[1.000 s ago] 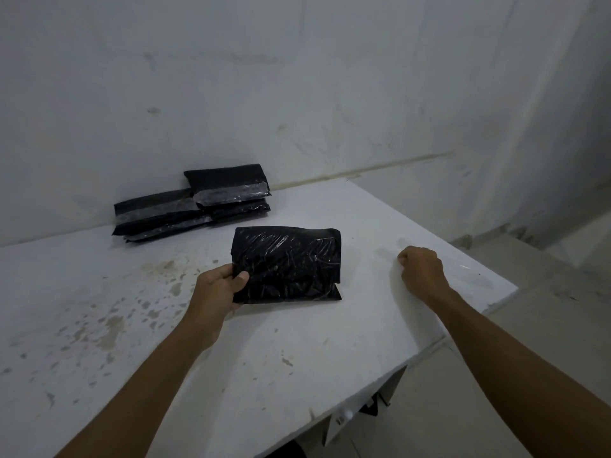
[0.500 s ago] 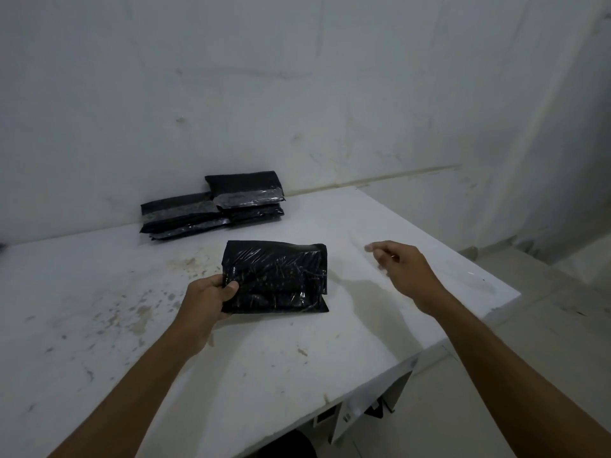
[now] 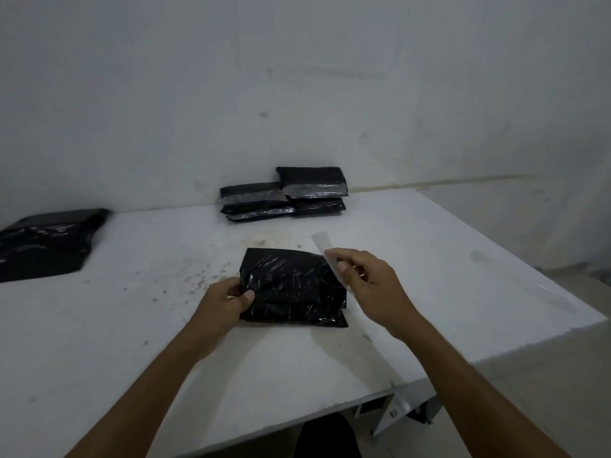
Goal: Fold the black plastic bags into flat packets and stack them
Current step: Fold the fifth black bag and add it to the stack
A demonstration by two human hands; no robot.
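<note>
A folded black packet (image 3: 292, 287) is seen at the centre of a stained white table (image 3: 429, 259), pinned at its 9 o'clock edge by the left hand (image 3: 228, 300), whose thumb and curled fingers are clamped on the plastic. A translucent strip (image 3: 327, 256), apparently tape, is pinched between thumb and fingers of the right hand (image 3: 370, 285) and held above the packet's 2 o'clock corner. Finished packets (image 3: 284, 195) are stacked at 12 o'clock against the wall (image 3: 297, 77), well apart from the work; a loose black bag (image 3: 46, 242) is spread flat at 9 o'clock.

The risk is judged to lie with the strip: it could curl onto itself or onto the fingers, or be laid crooked, and the springy folds could open if the left-hand grip is eased too early.

Half a second earlier the right hand was carrying nothing and was reaching out at 3 o'clock; the strip has since been picked up and brought over the packet. The left-hand hold has been kept. The bag at 9 o'clock has been brought into view as the camera turned.
</note>
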